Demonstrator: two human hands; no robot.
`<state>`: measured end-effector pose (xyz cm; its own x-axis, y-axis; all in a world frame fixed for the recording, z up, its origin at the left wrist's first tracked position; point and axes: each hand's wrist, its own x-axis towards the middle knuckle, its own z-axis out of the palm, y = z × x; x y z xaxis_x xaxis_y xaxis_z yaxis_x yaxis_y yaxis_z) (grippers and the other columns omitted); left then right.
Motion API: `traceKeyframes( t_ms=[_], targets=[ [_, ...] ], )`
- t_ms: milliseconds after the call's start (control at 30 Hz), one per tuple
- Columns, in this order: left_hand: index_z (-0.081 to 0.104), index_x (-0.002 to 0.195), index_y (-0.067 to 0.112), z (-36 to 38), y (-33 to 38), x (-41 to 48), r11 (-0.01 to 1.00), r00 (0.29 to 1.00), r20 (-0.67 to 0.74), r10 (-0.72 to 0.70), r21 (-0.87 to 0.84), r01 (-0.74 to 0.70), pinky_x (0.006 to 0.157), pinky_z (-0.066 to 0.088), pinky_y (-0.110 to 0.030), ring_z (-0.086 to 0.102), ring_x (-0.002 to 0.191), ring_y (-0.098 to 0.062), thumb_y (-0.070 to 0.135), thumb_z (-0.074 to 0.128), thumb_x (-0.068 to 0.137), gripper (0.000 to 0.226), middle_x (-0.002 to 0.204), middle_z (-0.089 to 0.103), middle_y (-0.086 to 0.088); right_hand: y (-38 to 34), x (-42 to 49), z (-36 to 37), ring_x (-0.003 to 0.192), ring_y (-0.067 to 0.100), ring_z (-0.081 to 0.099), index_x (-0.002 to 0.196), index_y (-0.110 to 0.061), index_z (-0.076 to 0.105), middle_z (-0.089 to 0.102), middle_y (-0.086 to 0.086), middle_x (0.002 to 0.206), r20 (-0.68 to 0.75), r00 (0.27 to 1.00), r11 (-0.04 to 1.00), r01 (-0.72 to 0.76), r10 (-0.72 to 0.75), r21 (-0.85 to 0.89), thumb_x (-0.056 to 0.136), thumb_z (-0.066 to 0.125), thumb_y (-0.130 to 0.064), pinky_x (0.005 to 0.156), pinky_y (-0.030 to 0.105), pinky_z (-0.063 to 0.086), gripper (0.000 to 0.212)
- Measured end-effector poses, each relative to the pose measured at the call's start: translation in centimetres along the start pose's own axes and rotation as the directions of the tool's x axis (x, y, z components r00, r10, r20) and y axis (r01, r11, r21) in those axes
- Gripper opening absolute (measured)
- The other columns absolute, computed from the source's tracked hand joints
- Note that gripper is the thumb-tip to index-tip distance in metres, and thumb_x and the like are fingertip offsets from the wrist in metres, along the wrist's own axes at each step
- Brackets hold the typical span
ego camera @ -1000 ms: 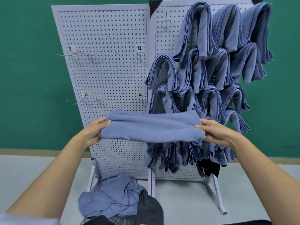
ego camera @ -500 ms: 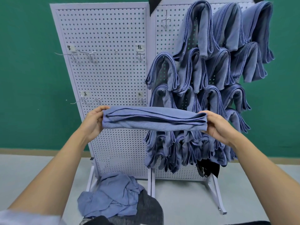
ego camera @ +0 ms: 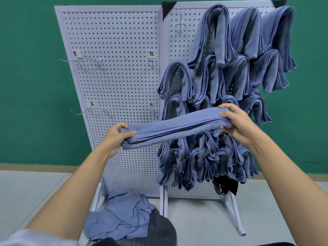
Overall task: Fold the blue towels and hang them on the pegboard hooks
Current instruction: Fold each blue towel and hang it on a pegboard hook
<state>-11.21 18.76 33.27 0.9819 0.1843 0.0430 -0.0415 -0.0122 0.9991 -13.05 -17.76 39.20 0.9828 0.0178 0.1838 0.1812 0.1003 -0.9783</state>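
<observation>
Head view is showing a folded blue towel [ego camera: 177,129] being held in the air as a long, narrow band in front of the white pegboard [ego camera: 115,86], tilting up toward the right. The left hand [ego camera: 115,137] is gripping its lower left end with fingers curling round the layers. The right hand [ego camera: 237,121] is clamping the higher right end, fingers over the top and thumb beneath. The cloth is looking like soft, matte microfibre with stitched edges, several layers thick. It is probably weighing little and going limp wherever nothing is supporting it, so the layers are likely to slide apart unless each end is pinched through the whole stack. Holding the ends and draping the middle over a hook seems the sound way. The perforated panels are standing rigid on legs. Thin wire hooks [ego camera: 96,60] are sticking out bare on the left panel, while hung towels [ego camera: 230,68] are crowding the right panel in soft arches. A crumpled pile of unfolded towels [ego camera: 120,219] is lying on the pale floor [ego camera: 195,224] below.
</observation>
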Motion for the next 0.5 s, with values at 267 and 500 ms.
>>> traceKeyframes(
  t_ms=[267, 500],
  targets=[
    [0.059, 0.109, 0.016, 2.9, -3.6, -1.0, 0.974, 0.976, 0.112, -0.184, 0.153, 0.167, 0.08, 0.049, -0.033, 0.058, 0.092, -0.02, 0.004, 0.062, 0.089, 0.023, 0.112, 0.061, -0.011, -5.4, -0.3, 4.6, 0.066, 0.011, 0.064, 0.1, -0.013, 0.057, 0.06, 0.006, 0.092, 0.117, 0.992, 0.999, 0.051, -0.051, 0.001, 0.094, 0.054, -0.008, 0.058, 0.022, 0.055, 0.008],
    [0.06, 0.114, 0.024, 10.3, 0.4, -3.6, 0.997, 0.965, 0.259, 0.041, 0.055, -0.058, 0.1, 0.045, -0.035, 0.059, 0.111, -0.015, 0.046, 0.046, 0.096, 0.032, 0.12, 0.063, 0.002, -5.5, 0.3, 8.2, 0.075, 0.016, 0.068, 0.107, -0.006, 0.055, 0.059, 0.011, 0.103, 0.134, 0.99, 0.994, 0.055, -0.042, -0.098, 0.091, 0.06, -0.006, 0.06, 0.027, 0.058, 0.016]
  ],
)
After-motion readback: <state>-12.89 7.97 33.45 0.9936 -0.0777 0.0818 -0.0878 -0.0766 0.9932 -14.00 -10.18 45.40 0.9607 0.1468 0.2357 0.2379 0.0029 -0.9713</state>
